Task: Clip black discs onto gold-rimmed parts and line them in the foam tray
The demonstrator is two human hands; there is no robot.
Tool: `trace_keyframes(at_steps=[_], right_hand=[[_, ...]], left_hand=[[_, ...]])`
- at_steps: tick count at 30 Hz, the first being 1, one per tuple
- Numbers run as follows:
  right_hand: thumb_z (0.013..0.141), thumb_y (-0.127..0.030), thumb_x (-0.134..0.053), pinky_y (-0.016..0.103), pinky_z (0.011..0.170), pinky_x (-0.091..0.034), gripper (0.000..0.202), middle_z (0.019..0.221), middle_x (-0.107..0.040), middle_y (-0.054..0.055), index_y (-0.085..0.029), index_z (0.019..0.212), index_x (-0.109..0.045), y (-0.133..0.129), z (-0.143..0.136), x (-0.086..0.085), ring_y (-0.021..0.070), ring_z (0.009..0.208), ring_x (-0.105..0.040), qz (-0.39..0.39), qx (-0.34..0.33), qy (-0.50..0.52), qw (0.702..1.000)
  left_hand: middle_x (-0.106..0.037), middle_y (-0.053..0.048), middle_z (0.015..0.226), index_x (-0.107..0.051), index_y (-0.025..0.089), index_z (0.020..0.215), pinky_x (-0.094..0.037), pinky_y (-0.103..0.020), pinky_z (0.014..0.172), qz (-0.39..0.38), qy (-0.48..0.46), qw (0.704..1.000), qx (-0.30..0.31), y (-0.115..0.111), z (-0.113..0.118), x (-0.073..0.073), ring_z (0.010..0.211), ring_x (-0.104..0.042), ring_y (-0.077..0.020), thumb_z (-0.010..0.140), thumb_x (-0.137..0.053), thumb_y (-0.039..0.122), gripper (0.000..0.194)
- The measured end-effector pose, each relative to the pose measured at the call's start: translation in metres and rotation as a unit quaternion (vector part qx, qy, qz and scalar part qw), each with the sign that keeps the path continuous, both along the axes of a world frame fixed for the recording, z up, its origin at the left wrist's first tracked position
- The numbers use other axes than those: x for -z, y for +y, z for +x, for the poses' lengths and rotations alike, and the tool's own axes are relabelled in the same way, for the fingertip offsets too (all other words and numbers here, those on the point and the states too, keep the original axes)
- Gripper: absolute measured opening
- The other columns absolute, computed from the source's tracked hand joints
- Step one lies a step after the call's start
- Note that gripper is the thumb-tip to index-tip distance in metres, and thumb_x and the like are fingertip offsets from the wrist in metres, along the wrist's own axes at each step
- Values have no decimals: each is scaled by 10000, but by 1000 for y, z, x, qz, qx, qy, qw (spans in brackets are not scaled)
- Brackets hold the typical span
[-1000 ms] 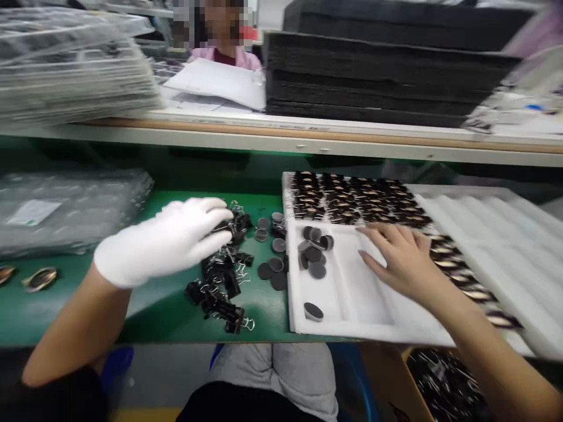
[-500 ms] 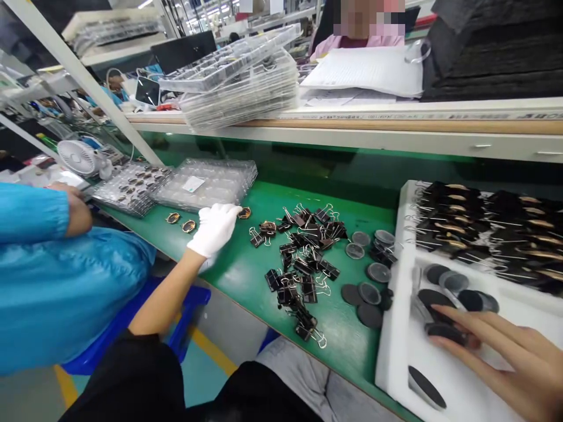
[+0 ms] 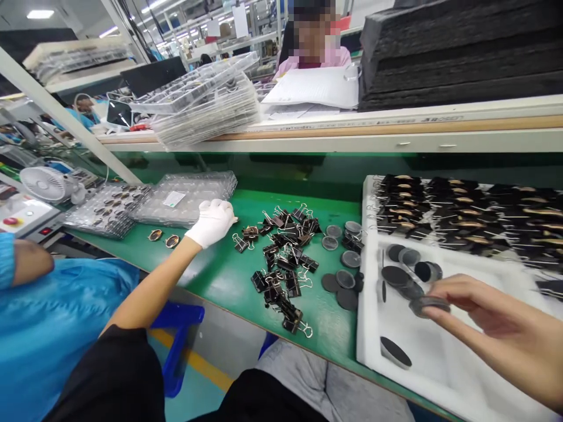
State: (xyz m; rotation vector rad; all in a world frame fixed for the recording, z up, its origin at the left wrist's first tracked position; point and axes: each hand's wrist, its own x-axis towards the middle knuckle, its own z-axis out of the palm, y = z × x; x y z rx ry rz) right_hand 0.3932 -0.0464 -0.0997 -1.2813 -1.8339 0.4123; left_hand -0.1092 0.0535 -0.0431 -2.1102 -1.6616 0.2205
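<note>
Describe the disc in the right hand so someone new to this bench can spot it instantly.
On the right of the green table, find the white foam tray. The bare right hand is over it, next to a loose cluster of dark discs. The held disc is the only one pinched between thumb and finger.

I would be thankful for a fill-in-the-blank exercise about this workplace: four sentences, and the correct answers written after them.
The left hand wears a glove coloured ____.
The right hand pinches a dark disc between its fingers and ____.
Black binder clips lie on a ____ tabletop.
In the picture, those clips lie to the ____ of the white tray.
Missing words: white; thumb; green; left.
</note>
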Motion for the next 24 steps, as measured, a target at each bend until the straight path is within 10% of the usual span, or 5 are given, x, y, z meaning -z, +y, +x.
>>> trace_keyframes(at_steps=[6,11,18,24], right_hand=[[812,-644,-780,370,588,-609,357,753,-695,84,-293,797,-719,9,-42,-36,247,654,-691,-238,-141,187,943],[880,-579,-736,323,645,-498,362,771,-620,26,-229,831,-656,20,-61,-30,183,701,-586,-270,-219,150,926],[882,-559,-732,300,633,-378,373,742,-535,-17,-216,834,-595,25,-58,-15,146,675,-500,-297,-233,202,903],[866,-568,-755,302,647,-383,389,758,-538,-21,-214,853,-595,28,-53,-13,144,687,-516,-315,-228,245,888]], left_hand=[[-610,-242,1316,-645,98,1273,-371,-545,982,-85,-11,995,-43,18,24,-15,1234,-529,-408,1063,-330,441,511],[-626,-154,1407,-544,239,1496,-469,-424,970,-201,1,979,-29,43,11,-10,1152,-655,-323,970,-555,471,575],[-644,-189,1372,-619,187,1415,-473,-485,1020,-192,25,981,-5,47,-8,-15,1214,-641,-348,1059,-309,354,501],[-631,-196,1435,-501,259,1553,-425,-569,1051,-279,116,953,-3,31,-29,-26,1293,-586,-427,815,-756,375,789]])
